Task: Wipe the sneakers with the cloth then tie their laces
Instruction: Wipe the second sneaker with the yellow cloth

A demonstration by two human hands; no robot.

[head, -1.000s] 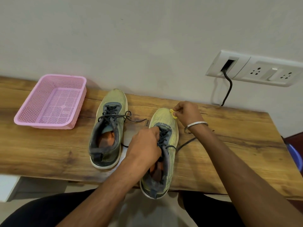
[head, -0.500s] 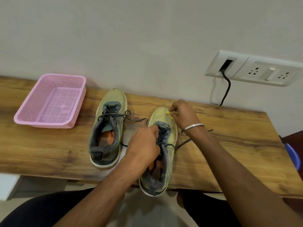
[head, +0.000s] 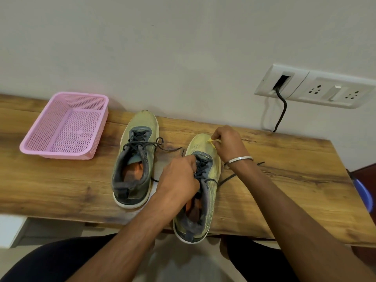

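Two yellow-green sneakers with dark grey collars and loose dark laces stand on the wooden table (head: 284, 180). The left sneaker (head: 138, 155) stands free, toe toward the wall. The right sneaker (head: 205, 180) overhangs the table's front edge with its heel. My left hand (head: 179, 180) grips that shoe at its tongue and lace area. My right hand (head: 227, 144) holds a small yellow cloth (head: 212, 141), bunched in curled fingers, against the shoe's toe. Most of the cloth is hidden in the fist.
A pink mesh basket (head: 67, 127) sits at the table's back left. A white socket panel (head: 313, 86) with a black cable (head: 281, 110) is on the wall at right. A blue object (head: 364, 192) shows past the table's right end.
My right hand with the cloth has slid a little leftward across the toe of the right sneaker. My left hand keeps its grip; the left sneaker has not moved.
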